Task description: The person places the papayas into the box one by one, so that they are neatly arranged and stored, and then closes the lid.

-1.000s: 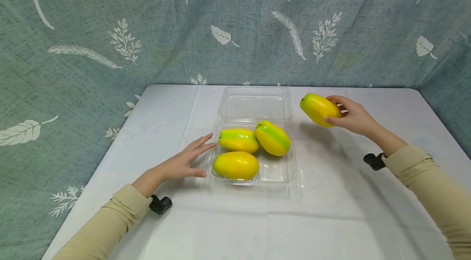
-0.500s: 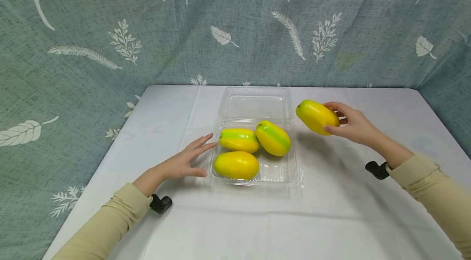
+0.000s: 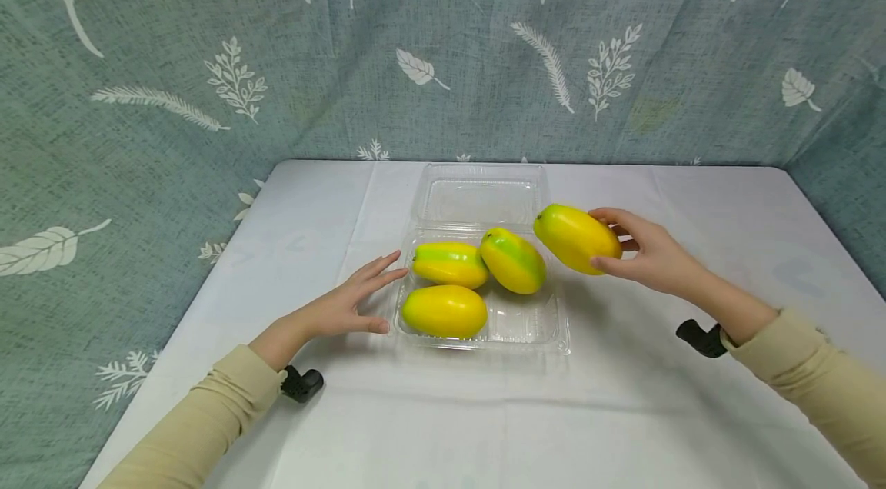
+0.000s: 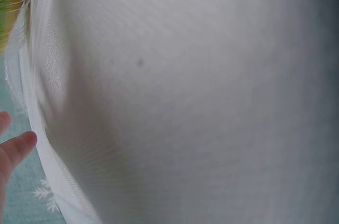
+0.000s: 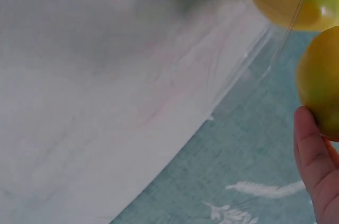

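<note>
The right hand point(image 3: 644, 254) grips a yellow-green fruit point(image 3: 577, 239), which has shifted leftward and closer, now raised by the clear container's point(image 3: 522, 326) right edge. Three other fruits point(image 3: 445, 311) lie unmoved inside. The left hand point(image 3: 335, 310), fingers spread and holding nothing, stays at its left side.

The right hand point(image 3: 649, 252) holds a yellow-green papaya point(image 3: 576, 238) above a white-covered desk point(image 3: 443, 435). Left of this hand, an open clear plastic clamshell container point(image 3: 522, 324) holds three more papayas point(image 3: 444, 311). The left hand point(image 3: 344, 304), fingers spread, is just beside it. Beyond both hands hangs leaf-patterned fabric point(image 3: 471, 35).
</note>
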`<control>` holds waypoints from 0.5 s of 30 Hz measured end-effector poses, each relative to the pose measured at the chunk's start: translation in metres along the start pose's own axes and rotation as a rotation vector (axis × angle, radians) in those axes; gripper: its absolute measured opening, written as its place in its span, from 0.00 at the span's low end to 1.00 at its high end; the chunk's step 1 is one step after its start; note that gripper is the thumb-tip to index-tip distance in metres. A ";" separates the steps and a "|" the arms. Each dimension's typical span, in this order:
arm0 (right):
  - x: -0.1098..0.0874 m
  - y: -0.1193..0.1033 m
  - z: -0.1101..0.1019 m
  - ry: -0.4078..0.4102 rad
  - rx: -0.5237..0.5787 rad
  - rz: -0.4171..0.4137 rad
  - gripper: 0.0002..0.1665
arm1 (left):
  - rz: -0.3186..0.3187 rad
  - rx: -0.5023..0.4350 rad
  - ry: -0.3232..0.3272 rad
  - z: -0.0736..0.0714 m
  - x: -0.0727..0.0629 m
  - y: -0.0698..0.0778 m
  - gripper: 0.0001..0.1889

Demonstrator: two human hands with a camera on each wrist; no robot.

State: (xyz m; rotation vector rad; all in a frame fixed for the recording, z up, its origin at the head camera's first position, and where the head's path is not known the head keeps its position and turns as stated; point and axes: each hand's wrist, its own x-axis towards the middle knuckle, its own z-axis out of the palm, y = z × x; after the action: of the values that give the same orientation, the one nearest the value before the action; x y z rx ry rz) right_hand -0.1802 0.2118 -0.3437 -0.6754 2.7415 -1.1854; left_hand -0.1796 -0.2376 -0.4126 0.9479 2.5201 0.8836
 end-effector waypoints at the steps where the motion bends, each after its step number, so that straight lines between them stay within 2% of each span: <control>1: -0.001 -0.003 0.002 -0.007 0.003 -0.008 0.35 | 0.001 0.000 0.000 0.000 0.000 0.000 0.42; 10: -0.006 -0.019 0.021 -0.039 0.018 -0.085 0.32 | -0.006 -0.008 -0.001 0.000 0.000 0.001 0.42; 15: -0.007 -0.025 0.029 -0.058 0.017 -0.095 0.31 | -0.005 -0.007 -0.001 0.000 0.000 0.001 0.42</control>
State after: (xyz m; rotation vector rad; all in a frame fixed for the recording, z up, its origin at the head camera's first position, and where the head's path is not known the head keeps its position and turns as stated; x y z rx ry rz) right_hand -0.1580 0.1799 -0.3475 -0.8329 2.6763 -1.1856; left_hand -0.1788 -0.2369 -0.4120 0.9393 2.5161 0.8894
